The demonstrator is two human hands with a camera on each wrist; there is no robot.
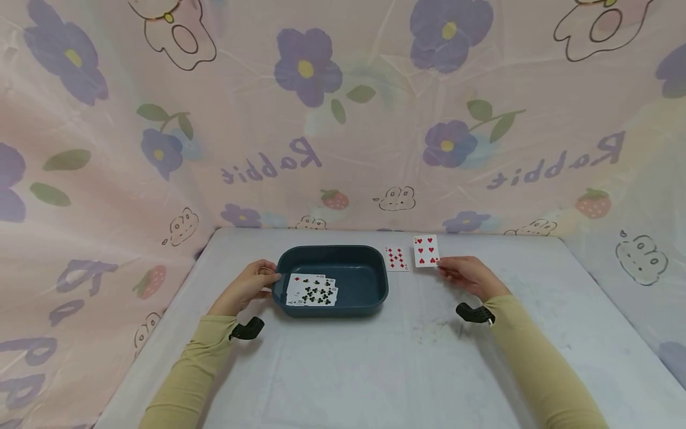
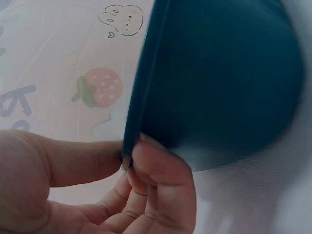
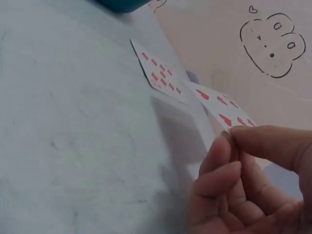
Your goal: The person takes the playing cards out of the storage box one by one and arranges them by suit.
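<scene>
Head view: right of centre, the right hand (image 1: 465, 274) pinches a heart card (image 1: 426, 251) near a diamond card (image 1: 396, 260); centre-left, the left hand (image 1: 246, 286) grips the tray (image 1: 362, 286), whose wall hides the inside cards (image 1: 312, 292) from the left wrist view.

Reading soft and even in the head view, laying faint shadows beside the sleeves (image 1: 541, 351) on the table (image 1: 343, 369). Stretching visibly toward the edges, too. Dimmer and hazier in both wrist views! Sinking into deep shade on the tub (image 2: 219, 83); dropping a blurry grey shadow beneath the card (image 3: 215, 103), softening fine detail all round.
</scene>
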